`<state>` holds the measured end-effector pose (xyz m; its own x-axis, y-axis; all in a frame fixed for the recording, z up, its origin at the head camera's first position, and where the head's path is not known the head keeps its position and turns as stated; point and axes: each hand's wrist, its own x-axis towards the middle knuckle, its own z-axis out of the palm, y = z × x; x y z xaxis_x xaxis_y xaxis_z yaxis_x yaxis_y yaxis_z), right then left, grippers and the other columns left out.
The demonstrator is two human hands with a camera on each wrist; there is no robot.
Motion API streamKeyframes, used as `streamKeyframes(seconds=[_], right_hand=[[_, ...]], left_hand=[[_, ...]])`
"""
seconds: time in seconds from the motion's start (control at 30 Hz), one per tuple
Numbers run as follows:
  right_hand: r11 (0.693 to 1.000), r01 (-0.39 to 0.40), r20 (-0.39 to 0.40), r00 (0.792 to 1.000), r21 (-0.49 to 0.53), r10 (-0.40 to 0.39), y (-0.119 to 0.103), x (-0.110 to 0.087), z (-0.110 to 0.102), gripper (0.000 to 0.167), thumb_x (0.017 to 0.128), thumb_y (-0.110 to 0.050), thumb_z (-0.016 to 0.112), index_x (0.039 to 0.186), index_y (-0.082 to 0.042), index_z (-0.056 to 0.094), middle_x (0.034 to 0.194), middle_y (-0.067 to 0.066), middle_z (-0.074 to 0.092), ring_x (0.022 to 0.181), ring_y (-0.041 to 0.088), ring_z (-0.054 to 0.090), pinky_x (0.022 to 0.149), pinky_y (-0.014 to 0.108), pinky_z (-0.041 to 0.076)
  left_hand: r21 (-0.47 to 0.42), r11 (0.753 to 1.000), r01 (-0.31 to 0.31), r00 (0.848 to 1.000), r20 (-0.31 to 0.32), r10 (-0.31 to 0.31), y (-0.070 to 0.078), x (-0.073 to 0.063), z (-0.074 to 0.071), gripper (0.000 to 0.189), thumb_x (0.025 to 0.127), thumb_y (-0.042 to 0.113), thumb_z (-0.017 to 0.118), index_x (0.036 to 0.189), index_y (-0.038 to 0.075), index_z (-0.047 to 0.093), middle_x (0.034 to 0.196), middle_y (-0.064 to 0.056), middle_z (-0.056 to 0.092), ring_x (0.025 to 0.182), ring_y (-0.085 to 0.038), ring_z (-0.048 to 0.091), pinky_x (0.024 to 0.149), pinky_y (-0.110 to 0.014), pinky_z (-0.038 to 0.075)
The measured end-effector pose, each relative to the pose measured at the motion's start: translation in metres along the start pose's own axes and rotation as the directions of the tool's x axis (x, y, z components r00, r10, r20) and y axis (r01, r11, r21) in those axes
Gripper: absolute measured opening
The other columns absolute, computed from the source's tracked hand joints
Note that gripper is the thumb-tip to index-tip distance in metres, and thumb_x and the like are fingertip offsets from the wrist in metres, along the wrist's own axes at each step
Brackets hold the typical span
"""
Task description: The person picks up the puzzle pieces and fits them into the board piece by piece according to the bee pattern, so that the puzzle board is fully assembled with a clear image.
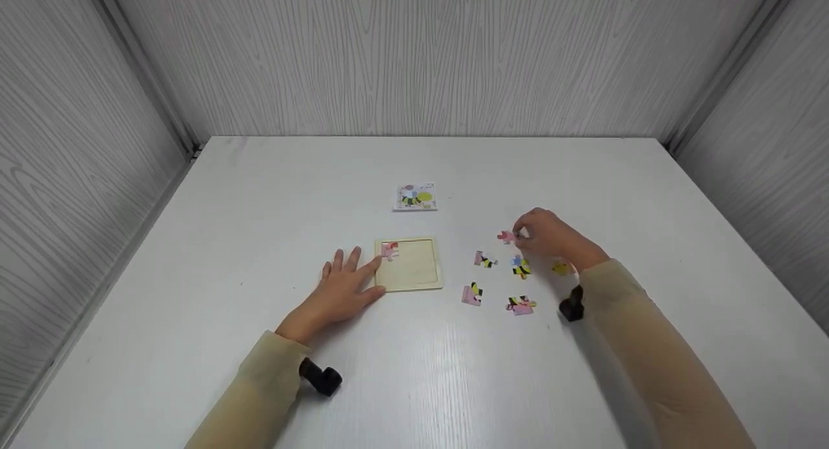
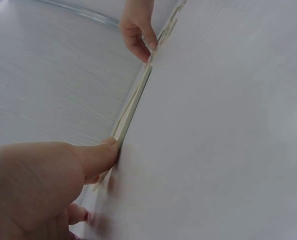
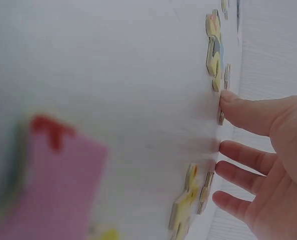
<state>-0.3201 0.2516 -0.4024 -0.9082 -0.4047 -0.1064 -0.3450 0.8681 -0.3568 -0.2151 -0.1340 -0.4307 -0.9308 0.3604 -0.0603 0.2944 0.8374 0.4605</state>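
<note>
My left hand [image 1: 340, 293] lies with fingers spread on the table, its index finger and thumb touching the left side of a shallow square wooden puzzle tray [image 1: 418, 267]. In the left wrist view, the thumb [image 2: 101, 156] presses against the tray's edge. One pink jigsaw piece [image 1: 390, 251] sits in the tray's upper left corner. Off to the right, my right hand [image 1: 550, 235] pinches a pink and red jigsaw piece [image 1: 506, 237] between thumb and index finger, low over the table. The right wrist view has the thumb [image 3: 248, 112] at a piece's edge, the other fingertips down by the tabletop.
Around my right hand lie loose jigsaw pieces, among them a bee piece [image 1: 521, 267], a pink and black one [image 1: 521, 305] and a yellow one [image 1: 562, 267] partly under the wrist. Behind the tray is a square picture card [image 1: 415, 197] with a bee. Wood-grain panels enclose the table.
</note>
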Motion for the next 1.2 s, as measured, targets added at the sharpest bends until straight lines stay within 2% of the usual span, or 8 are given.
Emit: streamKeyframes(seconds=[0.3, 0.43, 0.63, 0.87, 1.07, 1.2], right_hand=[[1.0, 0.023, -0.019, 1.0, 0.009, -0.023, -0.004, -0.002, -0.002, 0.027, 0.088, -0.02, 0.064, 0.106, 0.0, 0.063, 0.11, 0.017, 0.057, 0.102, 0.031, 0.049, 0.091, 0.046, 0.039], [1.0, 0.001, -0.001, 1.0, 0.012, -0.001, -0.009, -0.002, -0.002, 0.031, 0.089, -0.023, 0.063, 0.11, 0.0, 0.061, 0.113, 0.017, 0.056, 0.106, 0.031, 0.049, 0.094, 0.047, 0.038], [0.998, -0.039, 0.024, 0.999, 0.044, 0.038, -0.021, -0.002, -0.002, 0.032, 0.09, -0.026, 0.062, 0.113, -0.004, 0.06, 0.124, 0.018, 0.05, 0.116, 0.032, 0.044, 0.1, 0.048, 0.033], [0.997, 0.019, 0.012, 1.0, 0.071, -0.02, -0.035, -0.002, 0.002, 0.03, 0.09, -0.025, 0.063, 0.11, -0.004, 0.061, 0.122, 0.016, 0.052, 0.117, 0.031, 0.044, 0.099, 0.047, 0.035], [0.993, 0.08, 0.007, 0.997, 0.083, -0.081, -0.05, 0.001, 0.005, 0.027, 0.091, -0.024, 0.061, 0.109, -0.004, 0.061, 0.121, 0.015, 0.053, 0.117, 0.03, 0.045, 0.097, 0.046, 0.037], [0.994, 0.067, 0.007, 0.998, 0.082, -0.068, -0.062, 0.004, 0.008, 0.026, 0.09, -0.023, 0.062, 0.109, -0.006, 0.061, 0.12, 0.012, 0.054, 0.116, 0.027, 0.046, 0.098, 0.043, 0.037]], left_hand=[[-0.021, 1.0, 0.001, 1.0, 0.012, -0.001, -0.003, 0.0, 0.001, 0.061, 0.094, 0.041, 0.05, 0.146, 0.015, 0.031, 0.151, -0.025, 0.009, 0.136, -0.046, -0.004, 0.106, -0.06, 0.001], [-0.027, 1.0, 0.007, 1.0, 0.016, -0.007, -0.004, 0.0, 0.0, 0.062, 0.094, 0.042, 0.05, 0.146, 0.016, 0.032, 0.151, -0.024, 0.01, 0.137, -0.045, -0.004, 0.106, -0.059, 0.001], [-0.012, 0.999, 0.051, 0.998, 0.044, -0.05, 0.001, 0.002, -0.003, 0.062, 0.093, 0.042, 0.052, 0.146, 0.017, 0.032, 0.152, -0.022, 0.011, 0.137, -0.044, -0.002, 0.107, -0.058, 0.002], [-0.037, 0.997, 0.068, 0.996, 0.063, -0.066, 0.006, 0.003, -0.005, 0.062, 0.092, 0.041, 0.054, 0.145, 0.015, 0.035, 0.152, -0.022, 0.013, 0.137, -0.044, -0.001, 0.107, -0.059, 0.002], [-0.051, 0.997, 0.063, 0.997, 0.054, -0.06, 0.006, 0.002, -0.006, 0.062, 0.091, 0.04, 0.055, 0.144, 0.015, 0.036, 0.151, -0.022, 0.014, 0.137, -0.044, 0.0, 0.107, -0.059, 0.003], [-0.051, 0.997, 0.06, 0.997, 0.048, -0.058, 0.004, 0.005, -0.006, 0.062, 0.091, 0.04, 0.056, 0.144, 0.014, 0.037, 0.151, -0.023, 0.015, 0.137, -0.045, 0.001, 0.106, -0.06, 0.003]])
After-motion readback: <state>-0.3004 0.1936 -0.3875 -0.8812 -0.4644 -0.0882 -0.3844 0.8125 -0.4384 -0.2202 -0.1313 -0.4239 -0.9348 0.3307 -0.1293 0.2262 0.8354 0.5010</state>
